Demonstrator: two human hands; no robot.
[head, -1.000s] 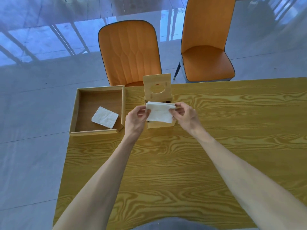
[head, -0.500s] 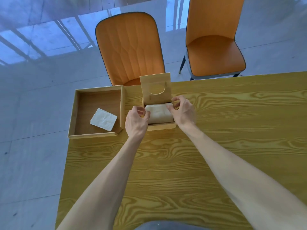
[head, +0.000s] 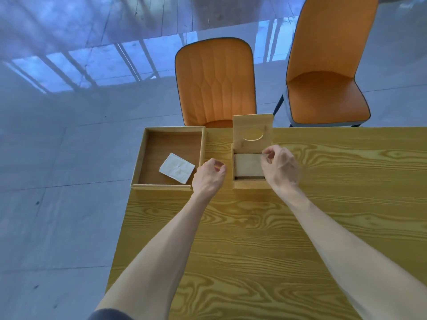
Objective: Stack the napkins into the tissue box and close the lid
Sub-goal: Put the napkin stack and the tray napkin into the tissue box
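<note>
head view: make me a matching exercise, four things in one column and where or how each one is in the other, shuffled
Things:
1. lid
2. loose napkin
3. left hand
4. right hand

States:
A. lying in the open tray
B. over the right side of the tissue box
C. standing open
D. empty, between tray and box

Pairs: 1-C, 2-A, 3-D, 4-B

- Tissue box (head: pixel 251 184) mouth open at frame centre; lid (head: pixel 252 130) upright along its far edge, blocking entry from the top of the frame.
- Right hand (head: pixel 280 168) overhangs the box's right rim.
- Left hand (head: pixel 209 176) fills the gap between box and tray (head: pixel 138 162).
- Table (head: pixel 265 239) bare between forearms, lower centre.
</note>
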